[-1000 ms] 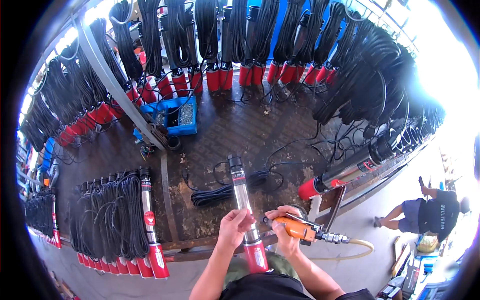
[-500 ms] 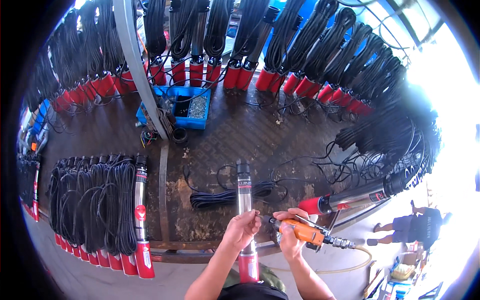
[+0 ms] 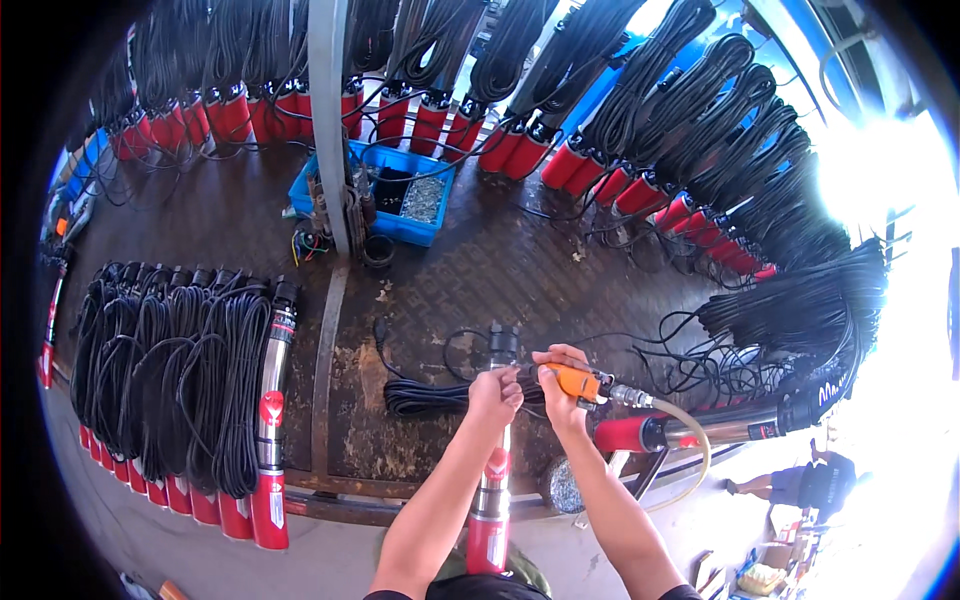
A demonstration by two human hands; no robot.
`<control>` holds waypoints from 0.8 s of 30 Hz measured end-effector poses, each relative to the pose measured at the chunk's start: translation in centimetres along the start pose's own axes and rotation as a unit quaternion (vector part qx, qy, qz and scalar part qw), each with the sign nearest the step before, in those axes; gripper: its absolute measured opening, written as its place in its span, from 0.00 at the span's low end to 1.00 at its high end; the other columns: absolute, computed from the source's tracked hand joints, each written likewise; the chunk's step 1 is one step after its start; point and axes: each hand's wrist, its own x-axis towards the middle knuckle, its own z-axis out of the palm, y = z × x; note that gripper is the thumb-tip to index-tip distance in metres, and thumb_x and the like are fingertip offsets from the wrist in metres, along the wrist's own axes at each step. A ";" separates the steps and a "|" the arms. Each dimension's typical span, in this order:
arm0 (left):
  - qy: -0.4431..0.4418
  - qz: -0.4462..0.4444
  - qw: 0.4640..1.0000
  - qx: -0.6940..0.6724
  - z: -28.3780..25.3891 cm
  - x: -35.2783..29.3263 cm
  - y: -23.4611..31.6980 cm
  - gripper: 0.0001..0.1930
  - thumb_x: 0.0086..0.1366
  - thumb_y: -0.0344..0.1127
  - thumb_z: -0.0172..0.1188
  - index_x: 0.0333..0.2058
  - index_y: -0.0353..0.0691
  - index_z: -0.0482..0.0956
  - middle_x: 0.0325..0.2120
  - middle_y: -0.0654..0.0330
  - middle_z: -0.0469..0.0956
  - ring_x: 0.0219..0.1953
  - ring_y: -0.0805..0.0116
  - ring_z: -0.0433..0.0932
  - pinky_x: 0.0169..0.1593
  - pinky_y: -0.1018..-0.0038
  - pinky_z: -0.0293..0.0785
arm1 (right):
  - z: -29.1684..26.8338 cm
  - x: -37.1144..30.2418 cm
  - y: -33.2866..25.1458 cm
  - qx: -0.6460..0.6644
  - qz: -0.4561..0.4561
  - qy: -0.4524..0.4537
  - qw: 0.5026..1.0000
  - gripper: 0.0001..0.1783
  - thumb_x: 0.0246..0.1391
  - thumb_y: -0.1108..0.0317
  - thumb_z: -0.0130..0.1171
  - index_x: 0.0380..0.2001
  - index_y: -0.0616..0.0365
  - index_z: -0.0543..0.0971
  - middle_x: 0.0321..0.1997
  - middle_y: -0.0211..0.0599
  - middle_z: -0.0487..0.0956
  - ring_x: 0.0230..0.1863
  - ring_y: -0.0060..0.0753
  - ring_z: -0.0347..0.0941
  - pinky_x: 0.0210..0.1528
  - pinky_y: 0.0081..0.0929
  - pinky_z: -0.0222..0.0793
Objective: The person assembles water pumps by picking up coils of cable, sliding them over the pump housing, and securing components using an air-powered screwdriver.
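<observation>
A slim submersible pump [image 3: 491, 500] with a steel body, red base and black top leans against the bench edge in front of me, its base near my lap. My right hand [image 3: 562, 398] is wrapped round an orange air screwdriver [image 3: 577, 381], whose hose runs off to the right. The driver's nose points left at the pump's upper part. There, just below the black top, the fingers of my left hand [image 3: 495, 394] are pinched together. Whatever they hold is too small to make out. A coiled black cable [image 3: 425, 397] lies on the bench behind my left hand.
Several finished-looking pumps with cable bundles [image 3: 172, 390] stand at left; more line the back. A blue parts box [image 3: 418, 228] sits behind a metal post [image 3: 328, 130]. Another pump [image 3: 690, 430] lies at right, near a bowl of small metal parts [image 3: 563, 488]. A person [image 3: 815, 483] is beyond.
Both hands and the air screwdriver have moved up along the pump, from its middle to just under the black top. The driver is now closer to the pump. My view has shifted.
</observation>
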 end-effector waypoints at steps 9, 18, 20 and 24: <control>0.003 0.091 0.990 0.104 0.2 -1.6 -0.3 0.05 0.67 0.21 0.50 0.40 0.27 0.73 0.27 0.53 0.76 0.26 0.62 0.78 0.29 0.72 0.76 | 0.5 0.8 0.8 0.026 0.045 0.095 0.994 0.17 0.56 0.78 0.58 0.49 0.61 0.72 0.41 0.41 0.84 0.42 0.26 0.79 0.46 0.23 0.74; 0.053 0.206 0.971 0.114 -2.1 -5.5 1.6 0.12 0.74 0.23 0.35 0.48 0.24 0.66 0.41 0.35 0.79 0.38 0.45 0.85 0.44 0.60 0.87 | 1.5 2.7 2.2 0.016 0.041 0.082 0.996 0.11 0.54 0.81 0.57 0.41 0.63 0.72 0.35 0.39 0.82 0.38 0.27 0.81 0.45 0.25 0.75; 0.052 0.213 0.967 0.129 -2.7 -5.5 1.6 0.10 0.75 0.25 0.35 0.47 0.27 0.65 0.40 0.36 0.79 0.36 0.47 0.85 0.42 0.61 0.88 | 1.5 2.8 2.5 0.024 0.039 0.083 0.995 0.11 0.53 0.81 0.58 0.40 0.62 0.72 0.33 0.38 0.81 0.37 0.28 0.81 0.44 0.26 0.76; 0.047 0.237 0.962 0.129 -3.4 -4.7 1.2 0.06 0.76 0.27 0.41 0.46 0.30 0.62 0.40 0.38 0.79 0.35 0.51 0.85 0.40 0.64 0.88 | 1.7 2.7 3.1 0.018 0.029 0.090 0.995 0.11 0.54 0.81 0.58 0.41 0.61 0.72 0.34 0.39 0.82 0.36 0.26 0.79 0.42 0.24 0.75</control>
